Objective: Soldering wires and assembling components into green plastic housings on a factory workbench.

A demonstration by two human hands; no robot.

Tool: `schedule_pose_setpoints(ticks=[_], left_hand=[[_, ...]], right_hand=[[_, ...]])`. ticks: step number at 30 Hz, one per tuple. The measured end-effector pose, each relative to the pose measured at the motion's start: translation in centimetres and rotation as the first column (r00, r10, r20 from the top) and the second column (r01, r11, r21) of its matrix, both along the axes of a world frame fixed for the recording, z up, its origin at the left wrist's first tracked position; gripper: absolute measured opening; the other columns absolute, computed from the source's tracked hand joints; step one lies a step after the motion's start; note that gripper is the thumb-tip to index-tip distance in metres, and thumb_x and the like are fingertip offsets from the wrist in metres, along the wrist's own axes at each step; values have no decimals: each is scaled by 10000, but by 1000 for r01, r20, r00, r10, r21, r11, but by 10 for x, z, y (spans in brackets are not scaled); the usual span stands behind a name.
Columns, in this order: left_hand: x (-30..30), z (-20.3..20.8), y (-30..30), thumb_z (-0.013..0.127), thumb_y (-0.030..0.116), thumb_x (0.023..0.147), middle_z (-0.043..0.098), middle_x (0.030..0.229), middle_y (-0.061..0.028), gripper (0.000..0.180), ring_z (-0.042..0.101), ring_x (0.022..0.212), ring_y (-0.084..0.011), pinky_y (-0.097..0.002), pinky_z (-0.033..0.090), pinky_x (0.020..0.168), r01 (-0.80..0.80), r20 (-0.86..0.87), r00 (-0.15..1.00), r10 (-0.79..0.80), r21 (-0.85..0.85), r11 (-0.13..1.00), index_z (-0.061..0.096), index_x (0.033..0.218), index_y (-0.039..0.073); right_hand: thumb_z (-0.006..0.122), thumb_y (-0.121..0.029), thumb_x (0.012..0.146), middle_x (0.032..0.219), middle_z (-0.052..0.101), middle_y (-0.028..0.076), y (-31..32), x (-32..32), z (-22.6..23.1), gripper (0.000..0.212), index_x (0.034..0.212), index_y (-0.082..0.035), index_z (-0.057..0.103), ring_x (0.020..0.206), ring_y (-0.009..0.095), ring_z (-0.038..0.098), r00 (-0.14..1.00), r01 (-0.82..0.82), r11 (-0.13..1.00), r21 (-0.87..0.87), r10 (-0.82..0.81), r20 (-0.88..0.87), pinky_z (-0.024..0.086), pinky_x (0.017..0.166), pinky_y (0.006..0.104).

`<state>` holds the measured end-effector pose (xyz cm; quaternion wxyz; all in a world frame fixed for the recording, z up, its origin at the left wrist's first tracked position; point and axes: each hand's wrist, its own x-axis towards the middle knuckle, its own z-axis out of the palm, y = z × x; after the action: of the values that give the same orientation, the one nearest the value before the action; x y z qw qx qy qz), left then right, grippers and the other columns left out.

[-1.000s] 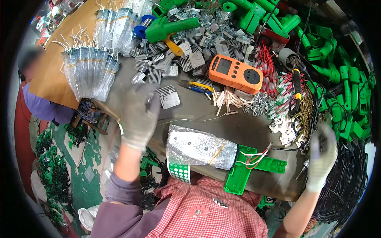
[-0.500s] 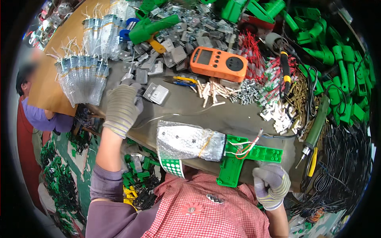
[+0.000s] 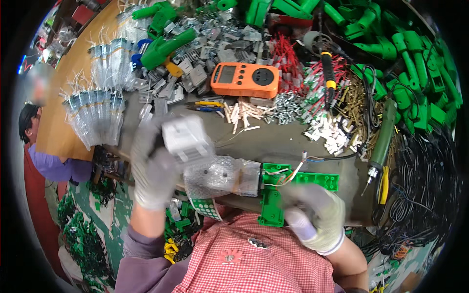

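My left hand (image 3: 152, 168), in a striped work glove, is closed on a silvery metal heat sink (image 3: 186, 136) with fins; both are smeared by motion. It is raised above the bubble-wrapped part (image 3: 207, 177) lying along the near edge of the bench. That wrapped part joins an open green plastic housing shell (image 3: 271, 207) shaped like a pistol grip, with white and red wires (image 3: 293, 171) across it. Over the shell's right side hovers my right hand (image 3: 320, 219), also gloved, its fingers too blurred to read.
An orange meter (image 3: 245, 80) lies mid-bench before a heap of heat sinks (image 3: 195, 75). White sleeves, screws and red-wired parts sit right of it. A green electric screwdriver (image 3: 383, 141) and black cables (image 3: 415, 195) lie at right. Bubble-wrapped bundles (image 3: 95, 117) stand at left, near another person (image 3: 56, 161).
My left hand has picked up a heat sink and brought it nearer and rightward. My right hand has moved left and up, over the shell. The whole view has shifted slightly.
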<state>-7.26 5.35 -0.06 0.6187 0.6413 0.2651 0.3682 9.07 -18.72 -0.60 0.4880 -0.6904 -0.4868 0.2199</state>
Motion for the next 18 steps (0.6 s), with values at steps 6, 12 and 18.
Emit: schedule_pose_setpoints(ticks=[6, 12, 18], left_hand=[[24, -7, -58, 777, 184, 787, 644, 1142, -156, 440, 637, 940, -204, -338, 516, 841, 365, 228, 889, -396, 167, 916, 577, 1148, 30], [22, 8, -47, 698, 120, 839, 652, 851, -96, 202, 635, 723, -273, -355, 502, 662, 511, -272, 859, -433, 499, 700, 686, 1035, 73], [36, 0, -76, 592, 199, 943, 673, 780, -75, 222, 632, 611, -257, -365, 504, 590, 282, -141, 959, -244, 492, 823, 683, 1056, 31]], right_hand=[[665, -286, 939, 898, 670, 109, 33, -17, 4, 340, 1170, -41, 620, 733, 253, 659, 683, -70, 997, 11, 56, -729, 537, 675, 363], [592, -378, 963, 850, 675, 164, 25, -12, 5, 325, 1078, -76, 627, 702, 375, 652, 991, -123, 992, 14, 122, 52, 516, 618, 436], [556, -372, 977, 776, 668, 130, 23, -20, -7, 355, 1083, -37, 607, 634, 346, 633, 969, 23, 991, 129, -53, 241, 487, 582, 452]])
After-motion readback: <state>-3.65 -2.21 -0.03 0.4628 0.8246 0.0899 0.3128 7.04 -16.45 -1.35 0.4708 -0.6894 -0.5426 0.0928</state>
